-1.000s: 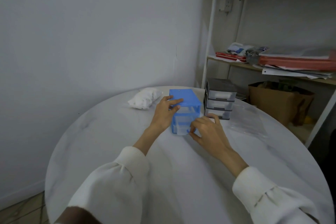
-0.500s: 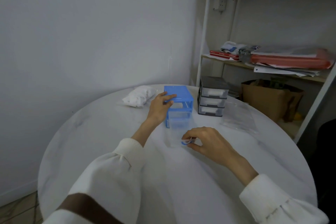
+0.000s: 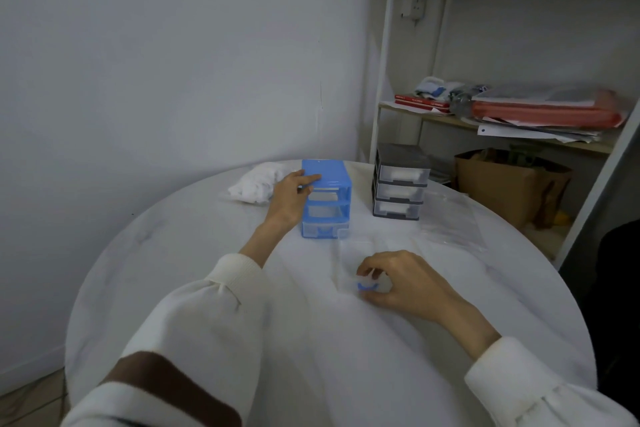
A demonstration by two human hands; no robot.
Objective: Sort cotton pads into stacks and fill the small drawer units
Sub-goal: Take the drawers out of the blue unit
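Blue drawer unit [image 3: 326,198]: head view, far middle of the round table [image 3: 173,270]; the top slot shows something pale inside, the middle slot looks like an open bay, the bottom drawer sits a touch forward.
Clear drawer [image 3: 360,263]: out on the table in front of the blue unit, blue handle toward the person; no contents visible.
Grey drawer unit [image 3: 400,182]: just right of the blue one, three clear drawers showing white inside.
Cotton pads [image 3: 258,184]: a white bagged heap left of the blue unit, near the far rim.
Plastic bag [image 3: 450,222]: flat and clear, by the right rim.
Open room: plenty of bare table nearside.
Left hand [image 3: 289,199]: clamped on the blue unit's left side, thumb over the top.
Right hand [image 3: 398,282]: fingers pinched on the clear drawer's handle end.
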